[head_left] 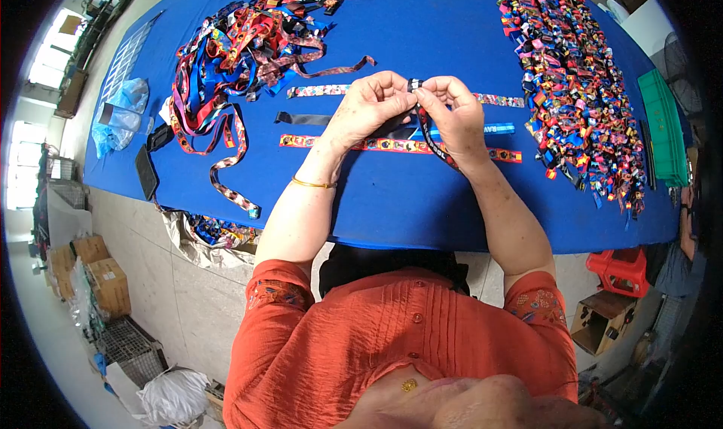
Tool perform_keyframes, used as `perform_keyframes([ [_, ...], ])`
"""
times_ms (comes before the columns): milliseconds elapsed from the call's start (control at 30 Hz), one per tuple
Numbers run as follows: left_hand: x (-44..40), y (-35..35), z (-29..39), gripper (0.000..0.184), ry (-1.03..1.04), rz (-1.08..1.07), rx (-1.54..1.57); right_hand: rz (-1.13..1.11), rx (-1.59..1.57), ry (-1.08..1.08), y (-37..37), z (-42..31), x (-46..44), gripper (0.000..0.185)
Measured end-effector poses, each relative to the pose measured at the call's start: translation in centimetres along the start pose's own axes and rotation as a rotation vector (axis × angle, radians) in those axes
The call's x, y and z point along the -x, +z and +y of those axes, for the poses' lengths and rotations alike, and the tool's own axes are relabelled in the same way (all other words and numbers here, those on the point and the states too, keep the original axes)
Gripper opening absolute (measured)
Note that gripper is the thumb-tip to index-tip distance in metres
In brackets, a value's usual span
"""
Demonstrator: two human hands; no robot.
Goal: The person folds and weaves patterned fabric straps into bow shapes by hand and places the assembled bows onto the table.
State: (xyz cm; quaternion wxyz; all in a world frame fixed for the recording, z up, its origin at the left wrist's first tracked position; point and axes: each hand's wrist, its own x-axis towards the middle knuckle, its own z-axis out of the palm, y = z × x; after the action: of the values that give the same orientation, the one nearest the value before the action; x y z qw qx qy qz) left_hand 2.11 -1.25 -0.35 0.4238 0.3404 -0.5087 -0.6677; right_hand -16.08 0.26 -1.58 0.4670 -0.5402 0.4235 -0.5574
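A dark printed lanyard strap (427, 132) is pinched between my two hands, with a small folded end standing up at the fingertips. My left hand (369, 109) has thumb and fingers pressed together on that end. Opposite it, my right hand (456, 120) also grips the strap, whose length hangs down below the fingers. Beneath the hands, ribbon strips lie roughly side by side on the blue-covered table (392, 203): a pale patterned strip (497, 99), a black strip (305, 119), a blue lettered strip (498, 129) and a red-and-yellow strip (301, 141).
A tangled pile of straps (233, 45) lies at the left. Many folded straps (576, 90) cover the right side. Beyond them is a green crate (663, 128). A phone-like black slab (146, 171) and a blue plastic bag (120, 120) lie left. A red stool (619, 271) stands right.
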Motion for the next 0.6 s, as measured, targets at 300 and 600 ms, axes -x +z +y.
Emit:
perform_keyframes([
  [300,-0.5,-1.4,0.1,0.012,0.097,0.136,0.079,0.027,0.004,-0.045,-0.1,0.2,-0.3,0.015],
  [600,-1.1,-4.3,0.8,0.010,0.242,0.302,0.239,0.069,-0.019,-0.042,-1.4,0.0,-1.1,0.015],
])
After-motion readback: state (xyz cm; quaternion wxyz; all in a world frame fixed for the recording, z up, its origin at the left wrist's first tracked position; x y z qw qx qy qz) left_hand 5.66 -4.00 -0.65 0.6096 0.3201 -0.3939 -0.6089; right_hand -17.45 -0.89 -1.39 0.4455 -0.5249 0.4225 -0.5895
